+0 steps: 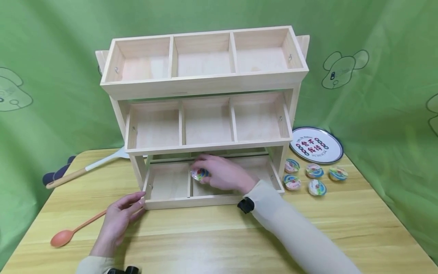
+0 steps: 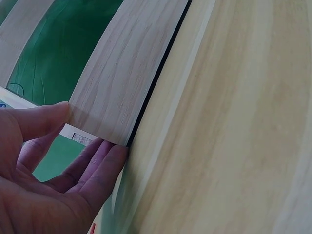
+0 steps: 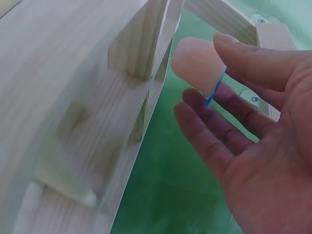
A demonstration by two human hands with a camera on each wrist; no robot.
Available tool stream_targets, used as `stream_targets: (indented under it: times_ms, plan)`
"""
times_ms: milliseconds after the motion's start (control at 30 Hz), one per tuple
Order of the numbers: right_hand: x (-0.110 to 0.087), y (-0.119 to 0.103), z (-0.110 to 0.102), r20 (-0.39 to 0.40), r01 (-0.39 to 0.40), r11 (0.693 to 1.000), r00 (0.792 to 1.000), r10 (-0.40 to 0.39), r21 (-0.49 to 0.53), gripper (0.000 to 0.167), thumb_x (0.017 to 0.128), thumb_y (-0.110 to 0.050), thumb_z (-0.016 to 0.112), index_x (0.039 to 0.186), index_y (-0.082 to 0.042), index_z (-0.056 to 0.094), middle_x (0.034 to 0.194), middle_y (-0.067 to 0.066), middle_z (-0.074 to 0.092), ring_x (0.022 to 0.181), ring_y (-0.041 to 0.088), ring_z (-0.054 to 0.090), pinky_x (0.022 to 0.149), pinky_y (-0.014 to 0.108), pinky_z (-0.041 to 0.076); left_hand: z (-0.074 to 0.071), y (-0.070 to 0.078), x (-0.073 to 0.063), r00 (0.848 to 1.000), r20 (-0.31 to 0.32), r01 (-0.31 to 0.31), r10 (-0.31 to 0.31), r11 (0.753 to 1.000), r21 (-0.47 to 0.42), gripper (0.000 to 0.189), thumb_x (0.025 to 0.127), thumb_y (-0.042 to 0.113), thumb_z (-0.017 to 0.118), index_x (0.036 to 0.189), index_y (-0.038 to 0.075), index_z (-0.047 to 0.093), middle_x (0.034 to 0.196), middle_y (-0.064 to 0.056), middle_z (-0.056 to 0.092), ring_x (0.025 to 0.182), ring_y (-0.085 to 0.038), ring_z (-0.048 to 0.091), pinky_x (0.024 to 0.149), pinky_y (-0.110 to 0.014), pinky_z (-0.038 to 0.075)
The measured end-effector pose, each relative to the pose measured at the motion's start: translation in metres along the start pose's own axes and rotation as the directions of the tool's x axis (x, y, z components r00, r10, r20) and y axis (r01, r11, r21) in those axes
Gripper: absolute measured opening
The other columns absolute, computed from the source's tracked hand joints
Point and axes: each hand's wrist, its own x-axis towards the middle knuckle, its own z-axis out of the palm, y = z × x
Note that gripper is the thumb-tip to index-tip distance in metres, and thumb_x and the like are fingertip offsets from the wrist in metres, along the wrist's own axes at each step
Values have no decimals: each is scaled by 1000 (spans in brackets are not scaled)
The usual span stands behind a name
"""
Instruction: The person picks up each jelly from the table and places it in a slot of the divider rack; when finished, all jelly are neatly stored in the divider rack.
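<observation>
My right hand [image 1: 224,173] pinches a small jelly cup [image 1: 200,174] by its rim, over the bottom tray of a three-tier wooden rack [image 1: 205,84]. The right wrist view shows the cup's pale peach body [image 3: 197,63] and blue lid edge, with thumb and fingers on either side. At the rack's lower left corner, my left hand [image 1: 119,217] grips the end of the bottom tray's front board [image 2: 114,83]. Its thumb lies at the upper edge and its fingertips at the lower one. Several more jelly cups [image 1: 315,171] stand right of the rack.
A white plate [image 1: 316,145] with a dark blue rim lies behind the loose cups. On the left are an orange spoon [image 1: 62,238], beside the left hand, and a spatula [image 1: 87,169] with a wooden handle. A green curtain [image 1: 376,95] hangs behind the table.
</observation>
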Motion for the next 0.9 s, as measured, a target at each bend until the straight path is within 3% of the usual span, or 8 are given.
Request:
stream_targets:
  times_ms: [533, 767, 900]
  plan:
    - [42, -23, 18, 35, 24, 989, 999, -29, 145, 48, 88, -11, 73, 134, -12, 60, 130, 2, 57, 106, 13, 55, 94, 21, 48, 0, 0, 0, 1000, -2, -7, 7, 1000, 12, 39, 93, 0, 65, 130, -9, 56, 123, -17, 53, 100, -14, 63, 97, -32, 53]
    - [57, -31, 35, 62, 33, 994, 997, -40, 100, 47, 86, -9, 73, 131, -12, 62, 132, 1, 55, 112, 13, 54, 97, 19, 45, 0, 0, -1, 1000, 0, 0, 0, 1000, 26, 40, 93, 0, 65, 131, -9, 55, 125, -18, 52, 101, -14, 63, 97, -31, 53]
    - [61, -38, 44, 108, -4, 998, 994, -3, 62, 47, 88, -12, 73, 133, -15, 61, 144, 5, 48, 126, 19, 49, 108, 27, 41, 0, 0, 0, 1000, -2, -1, 1, 1000, 20, 38, 93, 0, 65, 129, -7, 57, 125, -17, 51, 102, -15, 62, 97, -32, 53]
